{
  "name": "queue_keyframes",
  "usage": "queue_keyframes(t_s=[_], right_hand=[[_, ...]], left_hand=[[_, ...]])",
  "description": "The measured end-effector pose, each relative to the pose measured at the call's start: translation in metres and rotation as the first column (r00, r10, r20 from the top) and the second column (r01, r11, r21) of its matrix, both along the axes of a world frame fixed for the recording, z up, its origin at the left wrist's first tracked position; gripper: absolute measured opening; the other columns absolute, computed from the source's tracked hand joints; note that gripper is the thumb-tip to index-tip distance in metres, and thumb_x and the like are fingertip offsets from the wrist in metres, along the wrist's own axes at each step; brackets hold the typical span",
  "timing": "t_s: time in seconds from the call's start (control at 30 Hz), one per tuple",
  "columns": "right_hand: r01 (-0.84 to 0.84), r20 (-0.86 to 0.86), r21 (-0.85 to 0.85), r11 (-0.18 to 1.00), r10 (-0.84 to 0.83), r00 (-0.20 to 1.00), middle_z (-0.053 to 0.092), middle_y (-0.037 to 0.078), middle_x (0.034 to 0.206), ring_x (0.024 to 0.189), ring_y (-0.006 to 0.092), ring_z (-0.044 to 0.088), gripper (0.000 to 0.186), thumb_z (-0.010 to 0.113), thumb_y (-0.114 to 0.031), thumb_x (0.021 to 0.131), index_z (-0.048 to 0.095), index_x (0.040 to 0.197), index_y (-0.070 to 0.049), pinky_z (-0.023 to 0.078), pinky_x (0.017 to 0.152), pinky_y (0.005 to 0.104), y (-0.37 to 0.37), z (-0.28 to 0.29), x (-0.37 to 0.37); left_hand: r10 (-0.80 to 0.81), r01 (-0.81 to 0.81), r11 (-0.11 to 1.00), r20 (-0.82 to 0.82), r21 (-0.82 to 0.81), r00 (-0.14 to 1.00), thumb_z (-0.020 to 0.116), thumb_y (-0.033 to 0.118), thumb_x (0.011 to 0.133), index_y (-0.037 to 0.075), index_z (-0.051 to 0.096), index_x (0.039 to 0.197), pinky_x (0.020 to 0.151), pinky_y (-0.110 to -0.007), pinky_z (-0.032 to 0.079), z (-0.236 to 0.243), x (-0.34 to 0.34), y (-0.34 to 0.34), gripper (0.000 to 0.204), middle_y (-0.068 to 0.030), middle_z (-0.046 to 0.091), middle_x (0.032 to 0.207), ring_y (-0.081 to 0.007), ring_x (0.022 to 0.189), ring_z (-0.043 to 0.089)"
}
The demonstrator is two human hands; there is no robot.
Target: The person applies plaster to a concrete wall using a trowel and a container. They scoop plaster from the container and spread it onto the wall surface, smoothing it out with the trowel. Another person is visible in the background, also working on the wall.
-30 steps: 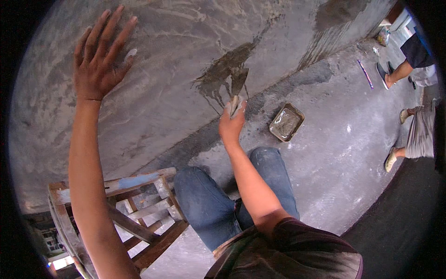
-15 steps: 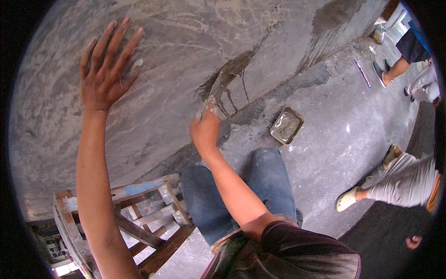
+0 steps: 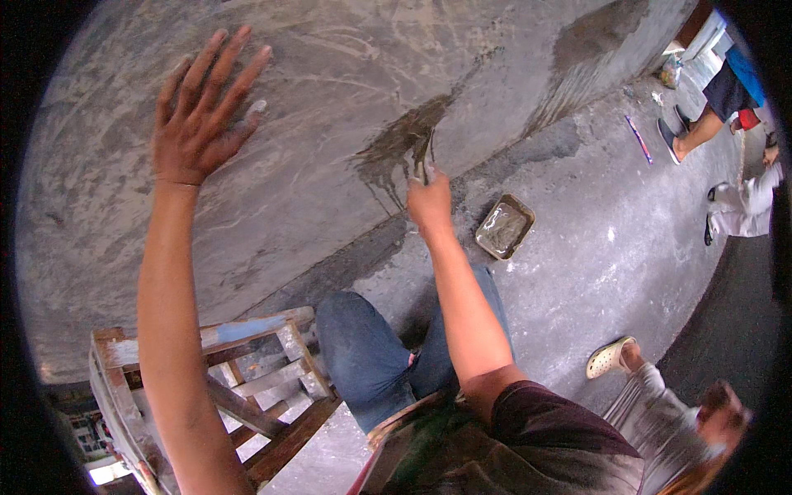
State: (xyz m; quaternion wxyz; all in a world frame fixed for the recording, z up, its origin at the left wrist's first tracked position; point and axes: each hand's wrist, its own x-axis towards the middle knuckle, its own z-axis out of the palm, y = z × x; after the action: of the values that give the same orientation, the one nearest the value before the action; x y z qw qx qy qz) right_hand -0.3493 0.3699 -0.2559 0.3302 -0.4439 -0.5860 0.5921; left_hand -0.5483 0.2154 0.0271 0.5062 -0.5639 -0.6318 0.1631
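Note:
My left hand lies against the grey wall at the upper left, fingers spread and nothing in it. Its thumb tip carries a whitish smear. Low on the wall, my right hand is closed around a thin flat scraper, seen almost edge-on, its kind not fully clear. The tool meets a dark wet patch from which drips run down toward the floor. Right of that hand, a shallow rectangular tray with grey, shiny, wet contents sits on the floor.
At the lower left stands a worn wooden frame with rungs, beside my knee. Another damp patch marks the wall farther right. People's legs and a cream clog are on the right. A thin purple stick lies on the floor.
My right hand has moved right along the wall with the scraper, across the wet patch toward its right side. My left hand stays on the wall. People on the right have shifted.

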Motion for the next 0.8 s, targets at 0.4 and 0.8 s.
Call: queue_keyframes(t_s=[0.4,0.8], right_hand=[[-0.276,-0.007,0.069,0.959,0.277,0.961,0.065,0.031,0.132,0.128,0.0433,0.062,0.055,0.062,-0.011,0.093,0.054,0.145,0.006,0.047,0.108,0.0432,-0.076,0.062,0.011],[-0.043,0.077,0.317,0.948,0.020,0.997,0.063,0.034,0.117,0.106,0.0505,0.063,0.073,0.060,-0.002,0.089,0.036,0.157,0.007,0.049,0.091,0.0543,-0.026,0.059,-0.007]], left_hand=[[-0.024,0.024,1.000,0.030,-0.010,0.999,0.061,0.054,0.096,0.042,0.044,0.158,0.129,-0.036,0.021,-0.001,-0.003,-0.002,0.066,0.0120,0.035,0.169,-0.0124,0.156,0.030],[-0.001,0.001,1.000,0.012,0.008,1.000,0.067,0.062,0.088,0.049,0.037,0.159,0.131,-0.035,0.021,-0.004,-0.006,0.000,0.078,0.0159,0.033,0.168,-0.0101,0.155,0.030]])
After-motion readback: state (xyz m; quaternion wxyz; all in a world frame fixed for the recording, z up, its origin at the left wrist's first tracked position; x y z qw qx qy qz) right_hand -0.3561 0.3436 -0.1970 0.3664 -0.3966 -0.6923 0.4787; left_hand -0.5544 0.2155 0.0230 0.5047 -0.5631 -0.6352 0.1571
